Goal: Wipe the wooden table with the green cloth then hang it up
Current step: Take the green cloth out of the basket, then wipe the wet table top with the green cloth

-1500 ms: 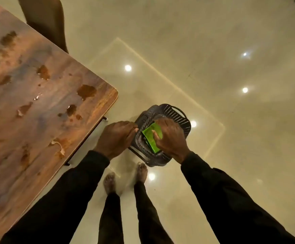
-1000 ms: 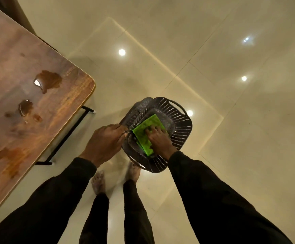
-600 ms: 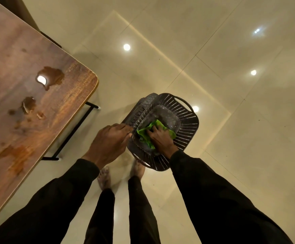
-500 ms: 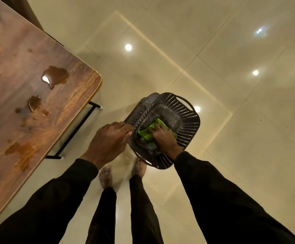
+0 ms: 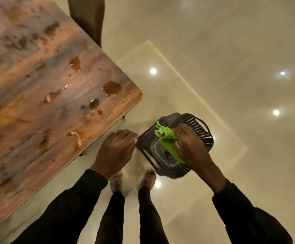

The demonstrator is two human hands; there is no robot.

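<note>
The wooden table (image 5: pixel 37 106) fills the left side, its top spotted with wet brown puddles near the corner. To its right a dark slotted plastic basket (image 5: pixel 200 127) is held up above the floor. My left hand (image 5: pixel 116 148) grips the basket's left rim. My right hand (image 5: pixel 189 147) is closed around the bunched green cloth (image 5: pixel 167 138), which is lifted just above the basket's inside; a white tag shows on its upper end.
Glossy cream floor tiles (image 5: pixel 231 67) reflect ceiling lights to the right. My bare feet (image 5: pixel 132 178) stand below the basket. A dark chair or post (image 5: pixel 88 20) rises behind the table's far edge. The table's black metal legs show under its corner.
My right hand has gathered the cloth from flat in the basket into a bunch and raised it. The view has swung left, bringing more table into sight.
</note>
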